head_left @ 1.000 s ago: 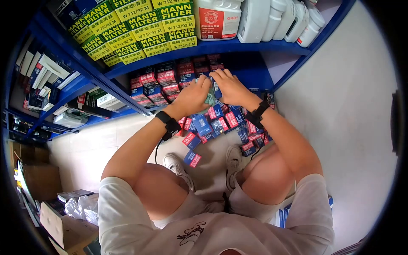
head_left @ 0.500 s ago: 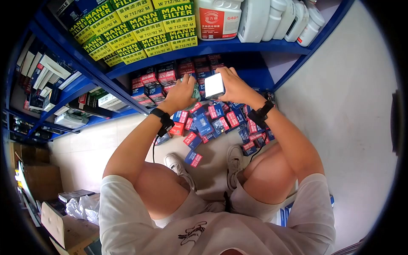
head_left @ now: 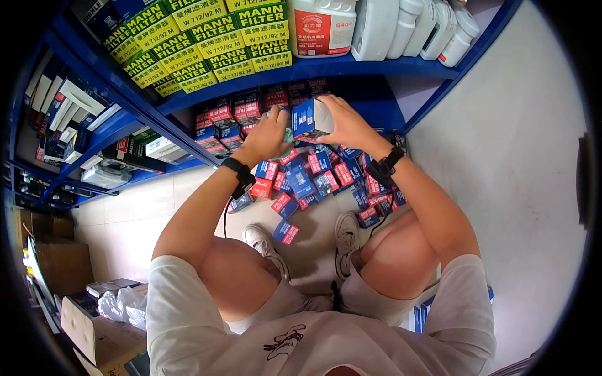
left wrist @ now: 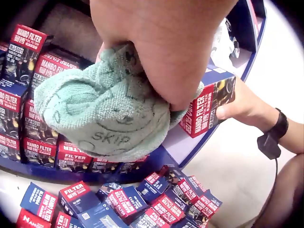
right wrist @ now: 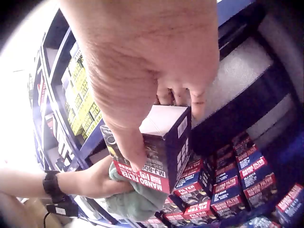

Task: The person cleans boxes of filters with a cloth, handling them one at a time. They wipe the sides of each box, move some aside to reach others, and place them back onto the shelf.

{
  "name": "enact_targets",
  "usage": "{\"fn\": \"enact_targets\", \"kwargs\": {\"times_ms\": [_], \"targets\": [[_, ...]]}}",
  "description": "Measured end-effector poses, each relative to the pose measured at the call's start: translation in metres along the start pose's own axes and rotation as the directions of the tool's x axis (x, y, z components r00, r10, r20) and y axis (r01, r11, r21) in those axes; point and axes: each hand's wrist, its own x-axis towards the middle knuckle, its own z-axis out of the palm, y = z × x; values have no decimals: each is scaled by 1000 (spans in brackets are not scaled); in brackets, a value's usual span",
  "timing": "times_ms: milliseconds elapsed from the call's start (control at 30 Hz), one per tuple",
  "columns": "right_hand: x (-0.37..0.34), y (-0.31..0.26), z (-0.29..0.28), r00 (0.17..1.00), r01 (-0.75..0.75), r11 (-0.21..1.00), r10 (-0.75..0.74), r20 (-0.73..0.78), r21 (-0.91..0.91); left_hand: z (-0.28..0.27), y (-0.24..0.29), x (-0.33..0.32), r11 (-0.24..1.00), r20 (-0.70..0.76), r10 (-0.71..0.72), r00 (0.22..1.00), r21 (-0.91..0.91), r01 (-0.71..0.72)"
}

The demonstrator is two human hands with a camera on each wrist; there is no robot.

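Note:
My right hand (head_left: 350, 127) grips a blue, red and black filter box (head_left: 306, 120) with a pale end, thumb on one side and fingers on the other. The box is held up above the loose boxes, in front of the low shelf. Just left of it, my left hand (head_left: 267, 135) holds a bunched, pale green terry cloth (left wrist: 109, 109) printed with "SKIP". The cloth hangs close beside the box and overlaps it in the left wrist view. Most left-hand fingers are hidden behind the wrist and cloth there.
Similar filter boxes (head_left: 229, 119) stand stacked on the low blue shelf. Several more boxes (head_left: 300, 183) lie jumbled on the floor between it and my feet. Above, a blue shelf edge (head_left: 251, 81) carries yellow-green filter cartons (head_left: 207, 44) and white jugs (head_left: 323, 28).
The hands, together at first, have moved apart, the left going left with the cloth. The box in my right hand has turned from its white end to a blue printed side.

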Motion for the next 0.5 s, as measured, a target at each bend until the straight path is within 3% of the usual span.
{"fn": "enact_targets", "kwargs": {"times_ms": [100,233,300,500], "targets": [[-1,-1,3,995,-91,994,88,52,61,-5,7,-1,997,-12,60,998,-43,-60],[-5,-7,1,992,-99,994,95,77,47,-10,19,-1,994,-48,74,996,-76,-77],[-8,-3,0,968,-156,987,149,199,20,-14,24,-1,991,-59,113,992,-65,-117],[-12,9,5,979,-106,991,90,184,80,-22,51,2,982,-48,185,981,-30,-187]]}}
